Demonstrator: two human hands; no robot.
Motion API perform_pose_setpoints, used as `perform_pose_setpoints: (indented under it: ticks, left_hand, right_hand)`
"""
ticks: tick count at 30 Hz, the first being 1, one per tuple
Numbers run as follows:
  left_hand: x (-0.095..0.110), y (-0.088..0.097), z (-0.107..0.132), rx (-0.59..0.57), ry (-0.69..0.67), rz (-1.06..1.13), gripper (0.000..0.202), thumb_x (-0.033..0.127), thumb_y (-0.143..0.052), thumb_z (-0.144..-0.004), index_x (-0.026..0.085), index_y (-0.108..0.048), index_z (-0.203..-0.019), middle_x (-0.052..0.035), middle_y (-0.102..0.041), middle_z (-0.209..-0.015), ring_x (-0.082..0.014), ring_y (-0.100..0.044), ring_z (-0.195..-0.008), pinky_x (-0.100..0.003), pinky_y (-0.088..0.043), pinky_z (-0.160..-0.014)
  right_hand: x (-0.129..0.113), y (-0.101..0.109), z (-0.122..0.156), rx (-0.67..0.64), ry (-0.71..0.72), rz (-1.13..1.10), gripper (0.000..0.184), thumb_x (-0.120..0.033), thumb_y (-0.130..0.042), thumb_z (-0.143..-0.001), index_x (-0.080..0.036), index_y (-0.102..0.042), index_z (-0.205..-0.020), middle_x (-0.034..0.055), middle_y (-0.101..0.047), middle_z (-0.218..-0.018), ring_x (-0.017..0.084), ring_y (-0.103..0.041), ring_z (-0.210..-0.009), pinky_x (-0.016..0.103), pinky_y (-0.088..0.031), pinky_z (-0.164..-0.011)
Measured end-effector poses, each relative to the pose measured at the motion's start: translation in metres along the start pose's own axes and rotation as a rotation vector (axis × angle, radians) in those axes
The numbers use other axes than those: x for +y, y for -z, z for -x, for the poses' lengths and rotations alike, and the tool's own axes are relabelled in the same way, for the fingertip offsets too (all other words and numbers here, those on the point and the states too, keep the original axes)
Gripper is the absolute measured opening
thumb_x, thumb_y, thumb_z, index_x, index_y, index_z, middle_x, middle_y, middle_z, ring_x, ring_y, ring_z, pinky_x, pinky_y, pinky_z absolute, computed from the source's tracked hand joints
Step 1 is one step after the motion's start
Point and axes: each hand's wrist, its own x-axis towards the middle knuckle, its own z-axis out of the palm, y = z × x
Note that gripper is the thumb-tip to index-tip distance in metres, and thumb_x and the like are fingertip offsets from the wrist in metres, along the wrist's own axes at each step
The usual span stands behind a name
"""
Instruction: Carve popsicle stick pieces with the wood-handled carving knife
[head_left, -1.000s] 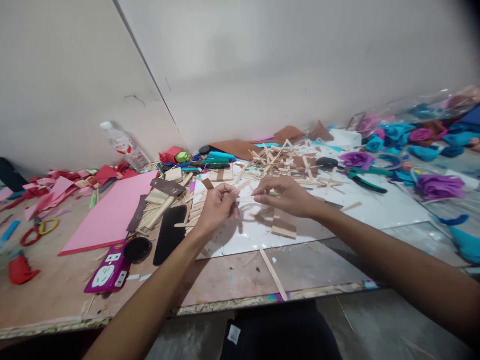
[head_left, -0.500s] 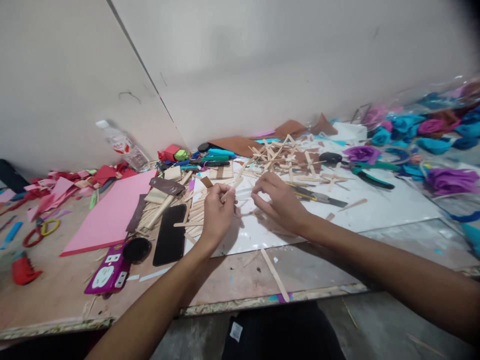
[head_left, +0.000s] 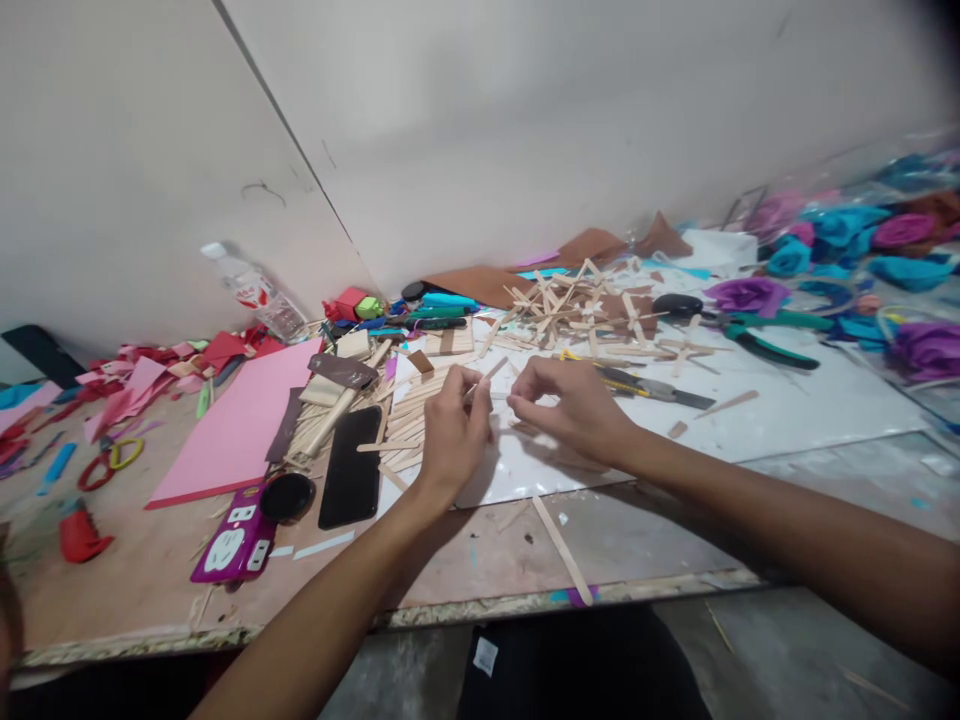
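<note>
My left hand (head_left: 456, 430) is closed around a wooden craft stick (head_left: 496, 367), whose end pokes out past the thumb and fingers. To its right, my right hand (head_left: 576, 408) is bent in a pinch a short gap away; what its fingertips hold, if anything, is too small to make out. Both hands hover over a white sheet (head_left: 517, 482). Flat craft sticks (head_left: 409, 420) lie in a layer left of my left hand. Behind the hands is a heap of joined craft sticks (head_left: 574, 305), and a utility knife (head_left: 652, 386) rests beyond my right wrist.
Left of the hands are a black phone (head_left: 351, 468), a purple packet (head_left: 236, 545), a round black lid (head_left: 287, 497) and pink paper (head_left: 232, 430). Green-handled pliers (head_left: 780, 340) and paper flowers (head_left: 750, 296) lie right. A bottle (head_left: 259, 295) leans against the wall. A loose stick (head_left: 562, 550) is near the table edge.
The view has shifted slightly, so the table things appear further right. The craft stick in my left hand now points up to the right at a lower slant. Both hands stay close together.
</note>
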Motion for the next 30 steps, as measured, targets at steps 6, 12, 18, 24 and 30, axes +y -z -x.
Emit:
perform_pose_setpoints:
  ticks: [6, 12, 18, 24, 30]
  left_hand:
    - [-0.004, 0.000, -0.001, -0.047, -0.033, -0.033, 0.020, 0.039, -0.053, -0.108, 0.023, -0.055, -0.098, 0.0049, -0.059, -0.070, -0.0103, -0.054, -0.047, -0.025, -0.037, -0.051]
    - [-0.006, 0.002, -0.005, -0.036, -0.075, -0.129, 0.012, 0.032, -0.056, -0.105, 0.023, -0.059, -0.097, -0.0003, -0.064, -0.079, -0.0163, -0.057, -0.067, -0.027, -0.038, -0.067]
    - [0.004, 0.004, -0.003, -0.076, -0.070, -0.255, 0.007, 0.026, -0.060, -0.102, 0.024, -0.061, -0.096, 0.0005, -0.059, -0.070, -0.0173, -0.045, -0.057, -0.029, -0.024, -0.063]
    - [0.010, 0.002, 0.002, -0.091, -0.065, -0.349, 0.006, 0.022, -0.064, -0.098, 0.024, -0.062, -0.093, 0.0009, -0.055, -0.064, -0.0180, -0.037, -0.054, -0.031, -0.015, -0.064]
    - [-0.002, -0.003, -0.003, -0.161, -0.130, -0.294, 0.014, 0.026, -0.051, -0.106, 0.023, -0.057, -0.094, -0.0033, -0.068, -0.082, -0.0204, -0.059, -0.073, -0.030, -0.034, -0.070]
  right_hand:
    - [-0.003, 0.003, -0.002, -0.003, 0.032, 0.064, 0.021, -0.014, -0.066, -0.090, -0.019, -0.062, -0.109, -0.0016, -0.066, -0.078, 0.015, -0.060, -0.067, 0.027, -0.046, -0.065]
    - [0.000, 0.004, 0.000, -0.190, 0.201, 0.362, 0.014, -0.013, -0.056, -0.101, -0.016, -0.070, -0.098, 0.0102, -0.066, -0.094, 0.021, -0.060, -0.083, 0.032, -0.045, -0.075]
    - [0.003, 0.009, -0.002, -0.278, 0.172, 0.432, 0.015, -0.015, -0.059, -0.102, -0.013, -0.073, -0.095, 0.0114, -0.061, -0.094, 0.022, -0.055, -0.082, 0.031, -0.040, -0.073]
    - [0.001, 0.009, -0.003, -0.377, 0.172, 0.471, 0.017, -0.013, -0.063, -0.100, -0.015, -0.072, -0.086, 0.0072, -0.060, -0.087, 0.017, -0.051, -0.074, 0.029, -0.034, -0.068]
    - [0.000, 0.008, -0.002, -0.418, 0.157, 0.550, 0.017, -0.004, -0.069, -0.092, -0.015, -0.071, -0.079, 0.0076, -0.063, -0.083, 0.017, -0.050, -0.070, 0.031, -0.033, -0.066]
